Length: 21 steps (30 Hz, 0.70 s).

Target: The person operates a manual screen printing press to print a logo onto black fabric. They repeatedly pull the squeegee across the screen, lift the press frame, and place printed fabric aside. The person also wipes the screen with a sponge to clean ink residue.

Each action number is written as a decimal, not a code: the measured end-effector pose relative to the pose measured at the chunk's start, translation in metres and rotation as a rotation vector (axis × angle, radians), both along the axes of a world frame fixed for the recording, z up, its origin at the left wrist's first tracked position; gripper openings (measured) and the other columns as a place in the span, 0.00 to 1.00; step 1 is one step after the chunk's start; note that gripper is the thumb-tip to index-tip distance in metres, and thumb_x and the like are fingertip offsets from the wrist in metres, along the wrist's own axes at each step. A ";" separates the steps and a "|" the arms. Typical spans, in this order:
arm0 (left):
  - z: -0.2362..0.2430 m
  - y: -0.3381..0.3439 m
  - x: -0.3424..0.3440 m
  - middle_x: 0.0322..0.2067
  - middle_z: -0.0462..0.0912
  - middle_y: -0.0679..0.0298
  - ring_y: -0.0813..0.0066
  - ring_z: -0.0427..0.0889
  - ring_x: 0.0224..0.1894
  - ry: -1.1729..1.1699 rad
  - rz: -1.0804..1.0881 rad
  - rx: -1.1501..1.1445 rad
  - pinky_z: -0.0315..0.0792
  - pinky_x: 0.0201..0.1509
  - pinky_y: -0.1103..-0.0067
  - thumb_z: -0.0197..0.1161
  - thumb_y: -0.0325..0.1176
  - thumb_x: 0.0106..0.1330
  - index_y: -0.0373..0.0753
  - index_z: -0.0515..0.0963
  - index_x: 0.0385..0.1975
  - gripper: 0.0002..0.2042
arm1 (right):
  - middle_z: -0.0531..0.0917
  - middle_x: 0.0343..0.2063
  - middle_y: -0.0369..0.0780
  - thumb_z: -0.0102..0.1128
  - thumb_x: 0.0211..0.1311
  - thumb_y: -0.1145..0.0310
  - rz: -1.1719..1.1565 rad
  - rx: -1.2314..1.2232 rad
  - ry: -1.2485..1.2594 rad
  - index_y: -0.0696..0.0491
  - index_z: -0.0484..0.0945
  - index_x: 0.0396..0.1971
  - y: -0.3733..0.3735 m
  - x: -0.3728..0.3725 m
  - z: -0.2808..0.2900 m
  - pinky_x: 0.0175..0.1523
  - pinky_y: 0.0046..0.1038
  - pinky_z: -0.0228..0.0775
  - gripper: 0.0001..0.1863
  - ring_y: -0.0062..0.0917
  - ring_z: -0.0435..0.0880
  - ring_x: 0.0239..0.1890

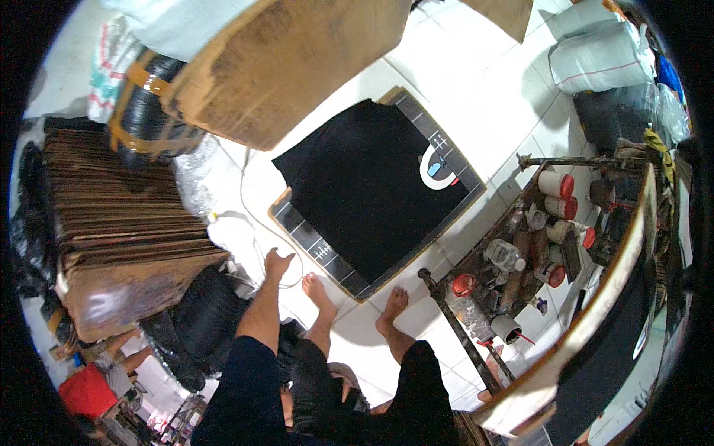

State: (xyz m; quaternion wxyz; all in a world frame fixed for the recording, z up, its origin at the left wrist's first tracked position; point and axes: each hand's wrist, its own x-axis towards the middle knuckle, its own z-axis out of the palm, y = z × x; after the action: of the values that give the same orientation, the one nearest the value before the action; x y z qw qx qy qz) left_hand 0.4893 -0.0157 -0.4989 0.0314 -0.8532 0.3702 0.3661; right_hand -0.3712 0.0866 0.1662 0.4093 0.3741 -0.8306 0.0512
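Note:
My left hand (277, 263) reaches forward and down on a bare forearm, fingers loosely apart and holding nothing. It hovers just beside a thin white cable (245, 201) and a white plastic bag (232, 236) on the tiled floor. My two bare feet (318, 288) stand at the near edge of a flat board (312, 241) that carries a spread black T-shirt (368, 197) with a small round print (437, 167). My right hand (491, 368) shows only as a sliver of skin by a metal bar at the lower right. Its grip is hidden.
A tall stack of brown card sheets (123, 201) fills the left, with black bags (201, 320) at its foot. A large wooden panel (290, 59) leans at the top. At the right are a curved wooden frame (617, 275), a shelf of red-lidded jars (556, 195) and white sacks (602, 56).

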 end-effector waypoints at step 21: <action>-0.202 -0.145 0.074 0.42 0.81 0.60 0.63 0.78 0.43 0.087 -0.147 0.030 0.75 0.47 0.70 0.81 0.57 0.51 0.36 0.81 0.45 0.32 | 0.83 0.59 0.48 0.40 0.82 0.54 -0.053 0.214 -0.205 0.46 0.76 0.67 0.051 0.111 -0.162 0.60 0.41 0.73 0.24 0.45 0.84 0.55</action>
State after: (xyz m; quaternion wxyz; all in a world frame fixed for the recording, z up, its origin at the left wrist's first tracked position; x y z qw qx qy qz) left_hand 0.5631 -0.1610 -0.7007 0.0549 -0.8065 0.4273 0.4049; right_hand -0.2601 0.1374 0.0045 0.2812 0.3861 -0.8785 -0.0104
